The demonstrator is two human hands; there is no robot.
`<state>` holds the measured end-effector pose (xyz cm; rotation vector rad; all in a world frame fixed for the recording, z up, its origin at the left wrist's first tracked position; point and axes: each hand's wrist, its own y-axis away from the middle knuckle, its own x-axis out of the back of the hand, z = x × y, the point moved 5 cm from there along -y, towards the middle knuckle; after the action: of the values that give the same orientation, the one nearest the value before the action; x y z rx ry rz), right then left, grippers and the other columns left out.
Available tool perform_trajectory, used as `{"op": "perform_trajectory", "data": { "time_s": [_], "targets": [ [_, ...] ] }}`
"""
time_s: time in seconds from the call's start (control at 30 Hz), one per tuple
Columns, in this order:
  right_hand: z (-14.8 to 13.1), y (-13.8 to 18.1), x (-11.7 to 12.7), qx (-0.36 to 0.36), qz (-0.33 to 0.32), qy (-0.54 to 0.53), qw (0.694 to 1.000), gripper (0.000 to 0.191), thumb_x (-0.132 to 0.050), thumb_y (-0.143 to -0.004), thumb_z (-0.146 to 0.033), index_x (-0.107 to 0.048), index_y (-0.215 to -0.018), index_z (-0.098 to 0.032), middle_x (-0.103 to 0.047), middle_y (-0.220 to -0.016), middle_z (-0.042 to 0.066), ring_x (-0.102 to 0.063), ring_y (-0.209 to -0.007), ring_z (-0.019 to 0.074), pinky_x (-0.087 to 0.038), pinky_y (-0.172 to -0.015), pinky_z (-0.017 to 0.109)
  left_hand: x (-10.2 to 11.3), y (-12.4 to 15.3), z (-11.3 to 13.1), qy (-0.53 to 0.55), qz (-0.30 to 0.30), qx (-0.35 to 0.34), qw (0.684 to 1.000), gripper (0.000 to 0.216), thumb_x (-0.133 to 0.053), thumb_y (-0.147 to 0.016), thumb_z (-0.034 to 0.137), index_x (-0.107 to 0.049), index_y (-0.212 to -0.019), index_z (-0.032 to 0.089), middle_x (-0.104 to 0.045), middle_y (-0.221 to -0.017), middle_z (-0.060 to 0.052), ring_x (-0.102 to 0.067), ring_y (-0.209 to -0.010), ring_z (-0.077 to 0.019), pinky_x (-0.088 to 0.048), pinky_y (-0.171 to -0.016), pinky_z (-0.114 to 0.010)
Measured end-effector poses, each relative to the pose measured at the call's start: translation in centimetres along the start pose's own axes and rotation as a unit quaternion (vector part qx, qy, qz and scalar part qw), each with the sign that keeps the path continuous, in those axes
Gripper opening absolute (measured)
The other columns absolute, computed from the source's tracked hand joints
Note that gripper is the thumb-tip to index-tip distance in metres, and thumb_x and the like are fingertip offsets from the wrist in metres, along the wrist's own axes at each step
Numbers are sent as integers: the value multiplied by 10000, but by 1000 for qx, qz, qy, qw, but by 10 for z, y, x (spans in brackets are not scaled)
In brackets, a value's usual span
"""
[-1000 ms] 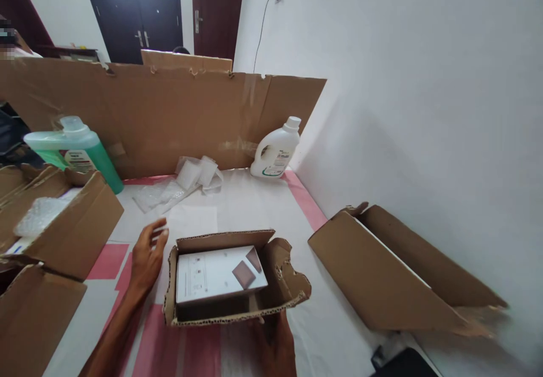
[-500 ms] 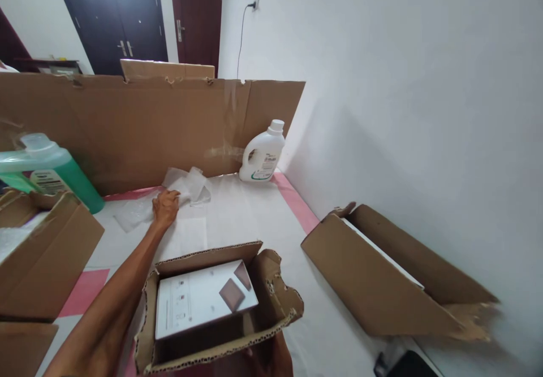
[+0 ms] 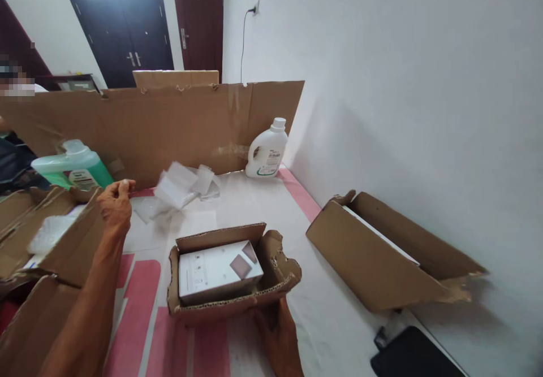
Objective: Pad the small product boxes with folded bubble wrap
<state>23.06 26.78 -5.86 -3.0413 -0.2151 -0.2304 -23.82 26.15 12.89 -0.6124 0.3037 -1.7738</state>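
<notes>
Small carton (image 3: 220, 310): brown cardboard, open-topped, torn edge at its right end; middle of the white-and-pink cloth (image 3: 246, 202); landmark for all entries below.
Printed box (image 3: 212, 267): white, brown diamond-shaped print; inside the small carton, toward its left end.
Right hand (image 3: 280, 332): at the small carton's near wall, toward the right end; fingers largely hidden beneath it, cannot tell whether clamped.
Left hand (image 3: 115, 207): raised, beyond and left of the small carton; fingers bent, tips drawn close; cannot tell whether anything is pinched.
Left carton (image 3: 80, 258): left of the small carton, open; contents, a bubble-wrapped packet (image 3: 51, 234) over something white.
Near-left carton (image 3: 46, 332): left and nearer than the small carton; something red inside, mostly hidden.
Right carton (image 3: 369, 258): right of the small carton, tilted, open; a white-edged item (image 3: 379, 234) within.
Plastic wrapping (image 3: 178, 185): translucent, crumpled; beyond the small carton, slightly left.
Green bottle (image 3: 99, 173): beyond and left of the small carton.
White jug (image 3: 267, 154): capped, upright; beyond and right of the small carton.
</notes>
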Motion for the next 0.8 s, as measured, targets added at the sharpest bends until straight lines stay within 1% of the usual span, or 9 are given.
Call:
{"op": "perform_trajectory", "data": {
  "time_s": [0.1,0.17,0.23,0.4,0.47,0.53,0.67,0.73,0.8],
  "targets": [
    [-8,-1,0,3,-15,3,1000,767,-772,-797,-497,-512,-1465,-221,-650,-1387,111,-623,-1262,354,-538,-1037,464,20,9,-4,-27,-5,-1,1000,355,-475,-964,398,-710,-1009,136,-693,-922,-58,-660,-853,-176,-561,-789,-352],
    [-11,-1,0,2,-12,7,1000,791,-779,-788,-504,-502,-1471,-217,-637,-1404,117,-607,-1284,357,-523,-1059,478,18,16,-6,-47,-40,-1,998,313,-526,-975,398,-687,-1057,143,-695,-973,-54,-662,-874,-173,-564,-813,-373],
    [-12,-1,-1,6,-10,9,1000,791,-766,-802,-499,-483,-1485,-218,-623,-1422,121,-594,-1302,354,-506,-1081,491,3,26,-9,-68,-90,-3,994,303,-602,-955,403,-659,-1116,152,-693,-1062,-59,-668,-928,-179,-568,-851,-401],
    [-4,-1,0,20,4,5,1000,792,-769,-804,-483,-483,-1497,-228,-637,-1403,121,-604,-1290,365,-498,-1084,529,-58,71,-32,-129,-209,4,969,356,-665,-919,407,-639,-1179,166,-655,-1224,-86,-640,-1094,-228,-541,-954,-473],
    [-1,-1,0,21,6,7,1000,791,-763,-810,-483,-478,-1504,-232,-640,-1398,121,-602,-1292,366,-509,-1074,533,-73,88,-44,-147,-233,16,961,351,-656,-925,413,-639,-1175,166,-655,-1218,-86,-638,-1098,-229,-536,-959,-480],
    [0,-1,0,13,-1,8,1000,783,-743,-828,-487,-463,-1513,-229,-634,-1404,127,-603,-1291,363,-521,-1061,530,-78,98,-51,-152,-237,24,959,344,-643,-934,413,-638,-1178,171,-656,-1214,-84,-642,-1083,-223,-542,-949,-469],
    [-2,0,0,-5,-11,24,1000,761,-733,-829,-497,-475,-1488,-217,-640,-1386,134,-607,-1284,369,-531,-1047,523,-58,86,-46,-116,-188,18,975,295,-652,-930,396,-661,-1108,162,-674,-1168,-74,-640,-1098,-224,-531,-971,-476],
    [-5,1,0,-2,-3,35,999,747,-737,-820,-501,-492,-1472,-229,-648,-1373,124,-610,-1276,371,-535,-1046,509,-36,69,-34,-77,-143,13,987,282,-658,-926,395,-667,-1073,154,-684,-1125,-66,-646,-1081,-221,-532,-968,-475],
    [-10,1,-3,16,3,42,999,704,-719,-839,-499,-502,-1461,-251,-657,-1352,107,-620,-1258,365,-542,-1030,484,-8,53,-17,-23,-94,6,995,314,-647,-933,407,-655,-1122,156,-677,-1146,-70,-654,-1055,-216,-550,-937,-460]
  ]
}}
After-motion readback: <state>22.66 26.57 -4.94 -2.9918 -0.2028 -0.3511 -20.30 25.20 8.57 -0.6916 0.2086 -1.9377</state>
